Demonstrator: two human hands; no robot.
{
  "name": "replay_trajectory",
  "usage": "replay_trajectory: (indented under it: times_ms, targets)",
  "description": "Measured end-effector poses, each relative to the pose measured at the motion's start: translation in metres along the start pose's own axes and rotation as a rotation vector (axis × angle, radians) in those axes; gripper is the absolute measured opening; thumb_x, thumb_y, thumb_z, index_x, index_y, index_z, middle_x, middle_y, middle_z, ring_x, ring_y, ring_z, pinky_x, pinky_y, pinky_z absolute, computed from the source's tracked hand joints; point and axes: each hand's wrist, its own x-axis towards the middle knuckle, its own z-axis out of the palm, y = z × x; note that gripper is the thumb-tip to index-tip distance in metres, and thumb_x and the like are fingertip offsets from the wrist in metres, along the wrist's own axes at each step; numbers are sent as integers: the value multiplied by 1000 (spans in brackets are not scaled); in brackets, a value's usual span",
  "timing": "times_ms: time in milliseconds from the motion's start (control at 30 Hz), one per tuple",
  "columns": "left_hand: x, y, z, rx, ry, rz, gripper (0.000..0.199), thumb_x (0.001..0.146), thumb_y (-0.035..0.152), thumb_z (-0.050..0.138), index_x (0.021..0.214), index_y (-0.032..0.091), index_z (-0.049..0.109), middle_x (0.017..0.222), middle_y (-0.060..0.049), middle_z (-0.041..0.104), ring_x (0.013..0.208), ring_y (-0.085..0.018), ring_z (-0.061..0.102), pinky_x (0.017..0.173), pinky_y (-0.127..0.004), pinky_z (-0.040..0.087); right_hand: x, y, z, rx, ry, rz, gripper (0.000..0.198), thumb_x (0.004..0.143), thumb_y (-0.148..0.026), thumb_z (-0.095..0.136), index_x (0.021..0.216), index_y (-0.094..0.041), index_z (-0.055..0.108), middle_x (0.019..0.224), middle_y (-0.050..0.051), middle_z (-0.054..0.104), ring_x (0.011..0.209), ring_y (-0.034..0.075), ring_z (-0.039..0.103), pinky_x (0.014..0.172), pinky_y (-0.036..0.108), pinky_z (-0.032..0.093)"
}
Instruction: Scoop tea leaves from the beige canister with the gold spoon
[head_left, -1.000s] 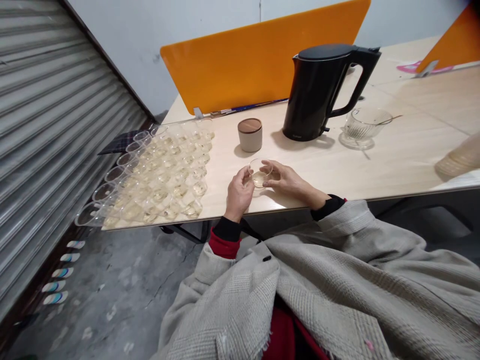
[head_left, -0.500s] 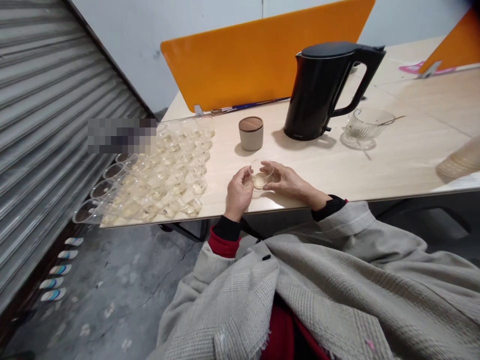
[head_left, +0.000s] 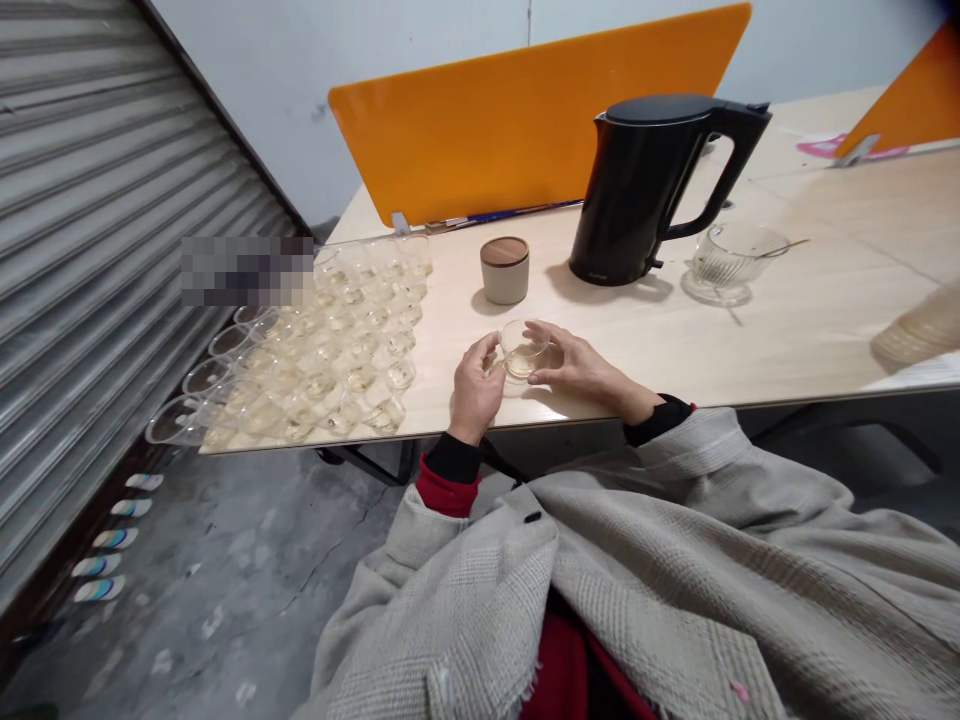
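A clear plastic cup [head_left: 523, 365] is between my hands at the table's front edge, with a little pale liquid showing in its bottom. My left hand [head_left: 478, 390] grips the cup's left side between thumb and fingers. On the other side, my right hand [head_left: 577, 368] has its thumb low on the cup and its fingers near the rim. Just beyond them stands a grey canister [head_left: 505, 280] with a wooden lid. To the left, several rows of clear cups [head_left: 330, 350] with pale liquid in them stand close together.
A black electric kettle [head_left: 630, 200] stands behind my right hand, beside a ribbed glass bowl [head_left: 739, 255] with a thin utensil in it. Stacked cups [head_left: 919, 325] lie at the far right. An orange divider [head_left: 525, 120] runs along the back of the wooden table [head_left: 795, 340].
The view has shifted very slightly. Both hands stay around the cup, nearly still, and nothing else on the table has visibly moved.
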Motion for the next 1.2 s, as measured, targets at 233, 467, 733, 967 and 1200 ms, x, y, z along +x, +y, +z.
replay_trajectory:
  times_ms: [233, 467, 733, 967, 1200]
  targets:
    - [-1, -3, 2, -34, -17, -8, 44, 86, 11, 60, 128, 20, 70, 136, -10, 74, 128, -23, 71, 117, -43, 54, 0, -1, 3, 23, -14, 5, 87, 80, -35, 86, 159, -25, 52, 156, 15, 59, 144, 34, 59, 120, 54, 50]
    - [-1, -2, 1, -30, -22, -38, 47, 85, 9, 59, 129, 19, 70, 135, -11, 75, 128, -24, 71, 118, -45, 54, 0, 2, 4, 41, 0, 45, 89, 76, -33, 88, 158, -23, 53, 148, 14, 65, 139, 33, 63, 119, 54, 50]
    - [-1, -2, 1, -52, -22, -26, 41, 86, 12, 64, 125, 20, 71, 133, -11, 76, 126, -25, 72, 117, -47, 54, 1, 2, 4, 80, -7, 29, 91, 75, -35, 90, 157, -25, 53, 150, 14, 63, 142, 34, 60, 118, 54, 52]
    - [-1, -2, 2, -24, -20, -20, 42, 86, 12, 63, 127, 20, 71, 134, -9, 76, 126, -23, 72, 117, -44, 54, 0, -2, 4, 59, -10, 30, 90, 75, -34, 89, 157, -24, 53, 150, 15, 63, 142, 34, 61, 119, 54, 50]
    - [-1, -2, 2, 4, -20, -10, 42, 87, 14, 63, 128, 20, 71, 134, -11, 75, 126, -24, 72, 116, -44, 55, 2, -3, 5, -25, -9, 17, 90, 77, -36, 87, 159, -23, 51, 158, 16, 57, 144, 33, 59, 120, 53, 49]
